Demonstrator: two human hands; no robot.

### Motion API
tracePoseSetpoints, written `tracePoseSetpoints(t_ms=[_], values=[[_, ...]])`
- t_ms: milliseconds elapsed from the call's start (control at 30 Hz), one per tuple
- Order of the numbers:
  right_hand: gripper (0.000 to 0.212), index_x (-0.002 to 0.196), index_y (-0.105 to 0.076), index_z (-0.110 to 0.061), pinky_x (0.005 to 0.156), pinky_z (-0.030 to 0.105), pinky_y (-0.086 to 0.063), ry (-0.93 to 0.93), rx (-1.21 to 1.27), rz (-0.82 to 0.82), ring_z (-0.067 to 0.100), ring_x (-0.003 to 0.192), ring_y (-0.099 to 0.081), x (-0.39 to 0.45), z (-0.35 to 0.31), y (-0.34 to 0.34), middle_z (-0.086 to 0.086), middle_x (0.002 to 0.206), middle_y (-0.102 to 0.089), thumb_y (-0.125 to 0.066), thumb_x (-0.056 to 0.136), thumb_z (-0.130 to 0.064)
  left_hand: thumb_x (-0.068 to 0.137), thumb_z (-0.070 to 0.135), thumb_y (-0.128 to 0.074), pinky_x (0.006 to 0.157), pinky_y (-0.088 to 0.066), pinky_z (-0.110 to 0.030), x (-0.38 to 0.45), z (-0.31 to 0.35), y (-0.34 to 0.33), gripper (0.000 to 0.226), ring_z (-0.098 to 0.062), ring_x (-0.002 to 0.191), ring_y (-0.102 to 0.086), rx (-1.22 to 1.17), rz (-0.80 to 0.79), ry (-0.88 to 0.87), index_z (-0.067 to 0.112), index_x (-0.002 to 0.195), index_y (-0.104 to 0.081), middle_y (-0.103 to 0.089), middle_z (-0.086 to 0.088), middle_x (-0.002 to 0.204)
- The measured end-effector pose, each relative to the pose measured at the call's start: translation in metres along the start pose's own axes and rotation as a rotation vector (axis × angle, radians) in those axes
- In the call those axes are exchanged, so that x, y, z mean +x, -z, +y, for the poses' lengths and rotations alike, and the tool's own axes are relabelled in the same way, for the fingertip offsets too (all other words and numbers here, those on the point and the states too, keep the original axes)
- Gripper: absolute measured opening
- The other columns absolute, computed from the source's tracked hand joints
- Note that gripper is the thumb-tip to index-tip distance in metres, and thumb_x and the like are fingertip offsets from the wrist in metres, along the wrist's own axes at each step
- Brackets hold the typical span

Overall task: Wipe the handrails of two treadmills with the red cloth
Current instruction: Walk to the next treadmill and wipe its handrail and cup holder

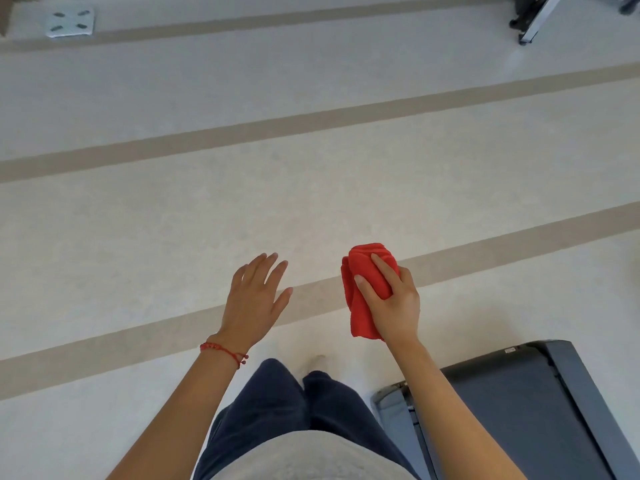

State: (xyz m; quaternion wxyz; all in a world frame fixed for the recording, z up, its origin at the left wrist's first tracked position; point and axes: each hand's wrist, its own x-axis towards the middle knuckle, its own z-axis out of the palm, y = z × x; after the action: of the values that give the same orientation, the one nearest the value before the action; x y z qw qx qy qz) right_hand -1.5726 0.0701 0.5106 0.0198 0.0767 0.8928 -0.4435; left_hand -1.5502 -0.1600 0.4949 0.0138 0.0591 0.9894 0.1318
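Red cloth [363, 292], bunched up, is gripped in the right hand [391, 299], held in the air above the pale striped floor [311, 168]. The left hand [254, 303] is held out with fingers spread and nothing in it. A treadmill [526, 403] end is seen at lower right.

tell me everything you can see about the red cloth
The red cloth is a bright, soft, terry-looking fabric, bunched and folded into a thick wad rather than spread out. The right hand grips it from the side, fingers curled over its top and thumb across its front; a loose end hangs below the hand. It is held in the air above the pale striped floor, touching nothing else. The left hand is apart from it.
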Motion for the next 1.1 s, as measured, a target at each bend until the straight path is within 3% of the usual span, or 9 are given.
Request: tracePoseSetpoints(t_ms=[167,300,567,667,867,1000,1100], values=[[0.048,0.129,-0.048,-0.034,0.083,0.034,-0.05,-0.069,0.025,0.052,0.018,0.099,-0.054,0.042,-0.002,-0.006,0.002,0.127,-0.051,-0.061,0.083,-0.041,0.099,0.047,-0.011,0.089,-0.047,-0.048,0.058,-0.002,0.002,0.069,-0.035,0.111,-0.057,-0.005,-0.033,-0.074,0.004,0.117,-0.062,-0.06,-0.018,0.122],[0.048,0.129,-0.048,-0.034,0.084,0.038,-0.051,-0.13,0.042,0.132,0.018,0.099,-0.055,0.079,-0.009,-0.017,0.003,0.128,-0.05,-0.061,0.083,-0.041,0.096,0.045,-0.023,0.088,-0.048,-0.048,0.114,-0.019,0.001,0.06,-0.035,0.111,-0.057,-0.005,-0.081,-0.154,0.004,0.117,-0.062,-0.06,-0.017,0.122],[0.05,0.13,-0.046,-0.036,0.086,0.041,-0.051,-0.325,0.113,0.322,0.014,0.096,-0.05,0.15,-0.029,-0.048,0.001,0.129,-0.049,-0.06,0.083,-0.044,0.095,0.045,-0.024,0.085,-0.05,-0.044,0.234,-0.054,0.011,0.059,-0.033,0.109,-0.058,0.031,-0.16,-0.357,0.005,0.114,-0.063,-0.062,-0.016,0.118],[0.05,0.13,-0.046,-0.035,0.084,0.037,-0.049,-0.382,0.134,0.386,0.014,0.096,-0.049,0.165,-0.031,-0.052,0.002,0.128,-0.049,-0.061,0.083,-0.042,0.09,0.04,-0.033,0.086,-0.049,-0.044,0.268,-0.055,0.008,0.053,-0.033,0.109,-0.058,0.042,-0.167,-0.427,0.005,0.114,-0.063,-0.062,-0.016,0.119],[0.048,0.128,-0.049,-0.035,0.086,0.04,-0.049,-0.479,0.168,0.518,0.015,0.096,-0.052,0.185,-0.018,-0.031,0.001,0.124,-0.05,-0.063,0.082,-0.041,0.09,0.038,-0.034,0.086,-0.049,-0.046,0.321,-0.022,-0.001,0.051,-0.034,0.11,-0.057,0.012,-0.201,-0.552,0.004,0.114,-0.062,-0.062,-0.017,0.119],[0.046,0.127,-0.05,-0.036,0.086,0.035,-0.047,-0.533,0.181,0.628,0.014,0.095,-0.052,0.198,0.0,-0.005,0.0,0.122,-0.051,-0.063,0.082,-0.039,0.087,0.033,-0.048,0.085,-0.049,-0.049,0.354,0.015,-0.016,0.044,-0.037,0.108,-0.058,-0.009,-0.206,-0.649,0.002,0.114,-0.063,-0.061,-0.019,0.118],[0.045,0.125,-0.051,-0.038,0.085,0.031,-0.045,-0.559,0.211,0.695,0.013,0.095,-0.052,0.211,0.016,0.019,-0.002,0.12,-0.05,-0.064,0.082,-0.038,0.09,0.037,-0.037,0.086,-0.048,-0.047,0.38,0.052,-0.025,0.05,-0.035,0.109,-0.057,0.004,-0.219,-0.702,0.003,0.115,-0.062,-0.061,-0.018,0.119]])
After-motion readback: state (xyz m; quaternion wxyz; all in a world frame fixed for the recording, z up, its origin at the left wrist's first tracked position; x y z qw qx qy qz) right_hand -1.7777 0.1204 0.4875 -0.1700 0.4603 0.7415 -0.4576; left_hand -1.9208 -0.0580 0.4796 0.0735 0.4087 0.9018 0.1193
